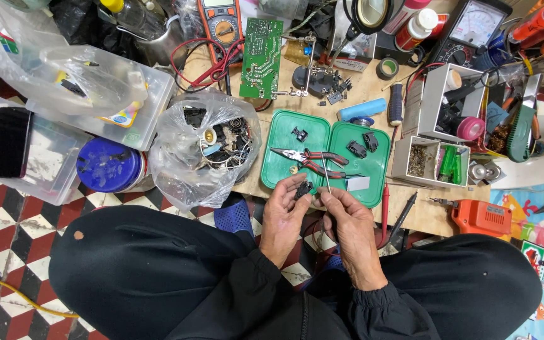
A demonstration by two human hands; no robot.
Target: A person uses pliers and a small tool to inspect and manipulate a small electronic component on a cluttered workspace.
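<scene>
Item one — your left hand [283, 217]: raised over your lap, palm turned inward, wrist bent up from a black sleeve. Its grip is narrow, thumb and forefinger pinched on a small black part [303, 189] held just at the near edge of the green tray [297, 123].

Item two — your right hand [349, 223]: held beside the left, the two nearly touching, fingers curled. Its grip is closed on a thin wire [326, 177], which stands almost upright from the fingertips and crosses in front of the tray.

Item three: the tray, open in two halves, lies on the wooden surface [432, 217] directly ahead of your hands. On it rest red-handled pliers [310, 160], several more small black parts [362, 145] and a white slip.

Item four: a clear plastic bag [206, 151] of mixed black and white fittings sits left of the tray, partly over the surface's edge.

Item five: a green circuit board [261, 56] clamped in a stand lies farther back, a multimeter [220, 22] beside it.

Item six: an orange power tool [481, 217] rests at the right, near your knee.
</scene>
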